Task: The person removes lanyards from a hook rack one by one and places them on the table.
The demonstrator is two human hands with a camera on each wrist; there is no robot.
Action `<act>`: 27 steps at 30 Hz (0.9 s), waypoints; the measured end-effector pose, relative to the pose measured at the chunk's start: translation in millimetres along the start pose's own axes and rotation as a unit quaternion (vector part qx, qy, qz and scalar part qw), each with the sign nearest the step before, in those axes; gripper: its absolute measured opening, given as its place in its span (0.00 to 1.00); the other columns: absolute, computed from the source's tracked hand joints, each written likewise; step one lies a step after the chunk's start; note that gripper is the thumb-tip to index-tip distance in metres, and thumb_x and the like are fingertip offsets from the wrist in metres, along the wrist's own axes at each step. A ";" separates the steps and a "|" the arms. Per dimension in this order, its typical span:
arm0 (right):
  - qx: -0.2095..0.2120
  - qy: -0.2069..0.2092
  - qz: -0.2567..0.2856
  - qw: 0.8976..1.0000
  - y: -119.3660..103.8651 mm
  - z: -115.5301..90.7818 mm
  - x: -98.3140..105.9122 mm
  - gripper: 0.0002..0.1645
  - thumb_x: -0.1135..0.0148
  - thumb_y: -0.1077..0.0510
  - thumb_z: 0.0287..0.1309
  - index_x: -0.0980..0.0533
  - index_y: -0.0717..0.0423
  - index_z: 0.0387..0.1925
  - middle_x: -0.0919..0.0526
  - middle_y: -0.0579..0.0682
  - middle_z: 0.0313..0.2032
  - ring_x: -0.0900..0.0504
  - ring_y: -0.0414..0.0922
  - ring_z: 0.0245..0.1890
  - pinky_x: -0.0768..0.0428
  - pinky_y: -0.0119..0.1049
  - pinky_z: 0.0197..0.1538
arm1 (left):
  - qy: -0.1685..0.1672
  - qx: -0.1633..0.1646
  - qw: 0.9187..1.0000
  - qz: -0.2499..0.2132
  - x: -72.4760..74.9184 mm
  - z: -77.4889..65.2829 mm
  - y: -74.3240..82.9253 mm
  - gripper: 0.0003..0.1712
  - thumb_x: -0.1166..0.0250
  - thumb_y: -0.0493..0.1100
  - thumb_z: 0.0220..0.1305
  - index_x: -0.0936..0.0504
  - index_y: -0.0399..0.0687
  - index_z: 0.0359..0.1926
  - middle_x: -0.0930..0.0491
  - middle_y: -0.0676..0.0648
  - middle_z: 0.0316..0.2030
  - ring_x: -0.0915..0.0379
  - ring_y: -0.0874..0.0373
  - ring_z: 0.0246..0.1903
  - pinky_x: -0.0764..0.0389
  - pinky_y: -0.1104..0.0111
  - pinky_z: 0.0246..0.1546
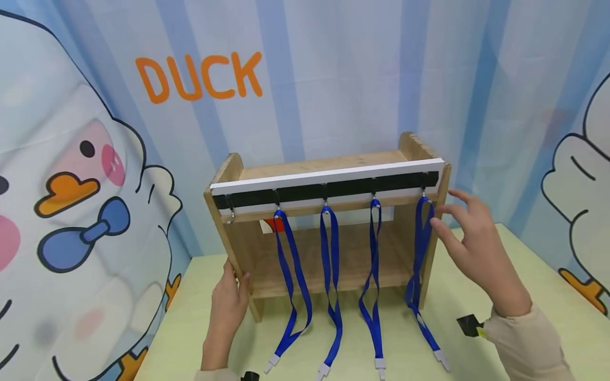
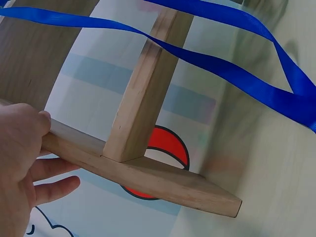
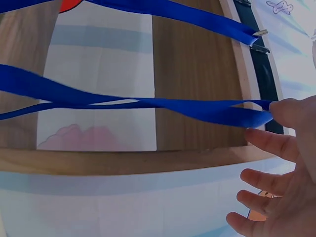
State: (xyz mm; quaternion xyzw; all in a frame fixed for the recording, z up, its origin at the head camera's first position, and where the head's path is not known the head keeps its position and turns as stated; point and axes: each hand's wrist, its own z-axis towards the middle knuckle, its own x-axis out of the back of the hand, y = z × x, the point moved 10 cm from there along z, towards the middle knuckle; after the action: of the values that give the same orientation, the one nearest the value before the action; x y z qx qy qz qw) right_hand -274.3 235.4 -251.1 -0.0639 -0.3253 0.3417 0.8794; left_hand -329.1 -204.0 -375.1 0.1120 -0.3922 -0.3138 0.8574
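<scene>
A wooden rack (image 1: 333, 164) stands on a pale green table (image 1: 524, 275). Under its top runs a black strip with hooks (image 1: 324, 189). Several blue lanyards hang from the hooks, and the leftmost hook (image 1: 231, 211) is bare. My left hand (image 1: 229, 296) grips the rack's left side panel (image 2: 148, 177) low down, with the thumb over its edge. My right hand (image 1: 469, 238) is open with fingers spread at the rack's right end. One fingertip touches the top loop of the rightmost lanyard (image 1: 419, 248), which the right wrist view shows stretched across as a blue lanyard (image 3: 148, 103).
A printed backdrop with cartoon ducks and the word DUCK (image 1: 200, 76) hangs close behind and beside the rack. The lanyard clips (image 1: 378, 365) lie on the table in front. A small black object (image 1: 469, 324) sits by my right sleeve.
</scene>
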 end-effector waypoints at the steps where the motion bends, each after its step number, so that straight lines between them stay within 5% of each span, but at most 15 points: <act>1: 0.002 0.000 -0.001 1.000 -1.5 2.1 -0.1 0.12 0.40 0.59 0.71 0.22 0.67 0.46 0.35 0.73 0.67 0.40 0.75 0.66 0.39 0.76 0.60 | 0.000 0.000 1.000 0.001 -0.2 0.2 -0.4 0.32 0.40 0.34 0.73 0.43 0.26 0.70 0.23 0.23 0.51 0.20 0.30 0.45 0.17 0.42 0.38; 9: 0.018 0.007 -0.003 1.000 -9.8 17.9 4.4 0.06 0.39 0.68 0.68 0.22 0.68 0.43 0.32 0.78 0.60 0.41 0.75 0.68 0.38 0.76 0.60 | -0.010 -0.003 1.000 0.001 -2.4 4.0 1.8 0.31 0.40 0.34 0.73 0.43 0.27 0.70 0.23 0.24 0.52 0.20 0.31 0.46 0.16 0.44 0.38; 20: 0.018 0.030 -0.014 0.999 -20.7 25.6 17.7 0.05 0.33 0.70 0.61 0.21 0.65 0.39 0.32 0.74 0.64 0.37 0.75 0.64 0.35 0.76 0.56 | 0.001 -0.001 1.000 0.008 0.0 1.9 1.3 0.31 0.39 0.34 0.73 0.41 0.26 0.69 0.22 0.24 0.49 0.18 0.34 0.41 0.16 0.46 0.33; 27: 0.001 0.053 0.001 0.999 -24.5 24.0 30.2 0.07 0.31 0.73 0.56 0.17 0.66 0.37 0.29 0.67 0.65 0.35 0.70 0.63 0.32 0.66 0.45 | -0.003 0.007 1.000 0.003 -1.0 2.0 -2.1 0.31 0.40 0.34 0.73 0.42 0.26 0.70 0.23 0.24 0.51 0.18 0.33 0.42 0.16 0.46 0.34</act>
State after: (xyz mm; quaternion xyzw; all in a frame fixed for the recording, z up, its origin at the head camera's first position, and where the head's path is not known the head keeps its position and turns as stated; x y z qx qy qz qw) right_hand -258.7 233.6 -208.2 -0.0817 -0.2779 0.3393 0.8949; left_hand -332.0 -204.9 -375.2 0.1162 -0.3974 -0.3087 0.8563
